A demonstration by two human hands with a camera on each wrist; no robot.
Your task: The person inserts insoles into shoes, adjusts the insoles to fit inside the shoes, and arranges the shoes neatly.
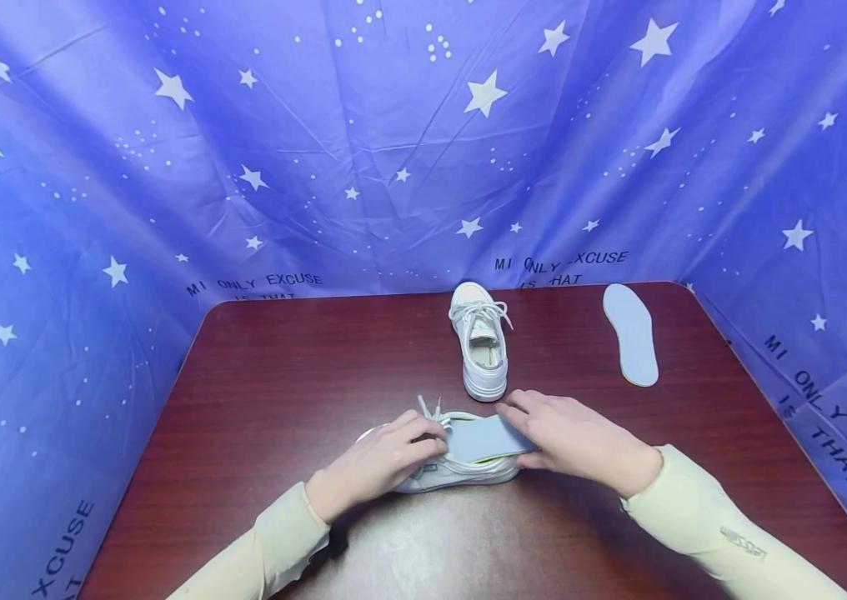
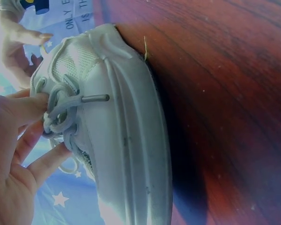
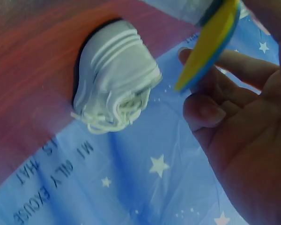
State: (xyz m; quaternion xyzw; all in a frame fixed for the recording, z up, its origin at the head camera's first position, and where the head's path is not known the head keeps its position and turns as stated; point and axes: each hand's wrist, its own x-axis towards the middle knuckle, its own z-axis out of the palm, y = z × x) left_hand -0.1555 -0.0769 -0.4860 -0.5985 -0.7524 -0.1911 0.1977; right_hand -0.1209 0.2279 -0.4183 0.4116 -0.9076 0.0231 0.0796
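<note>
A white lace-up sneaker [image 1: 461, 478] lies sideways near the middle of the table, its toe to the left. Part of a light blue insole [image 1: 479, 439] is inside it, with the heel end raised above the opening. My left hand [image 1: 386, 454] pinches the sneaker at its tongue and laces [image 2: 63, 110], spread fingers around the opening's front. At the heel, my right hand [image 1: 569, 437] holds the insole's end between thumb and fingers. Its yellow underside [image 3: 210, 47] shows in the right wrist view. The insole's front is hidden within the shoe.
Just beyond stands a second white sneaker [image 1: 485, 387], toe pointing away, laces tied. Another light blue insole [image 1: 633, 337] lies flat at the table's far right. A blue star-patterned curtain [image 1: 393, 125] hangs around the dark red wooden table [image 1: 303, 358].
</note>
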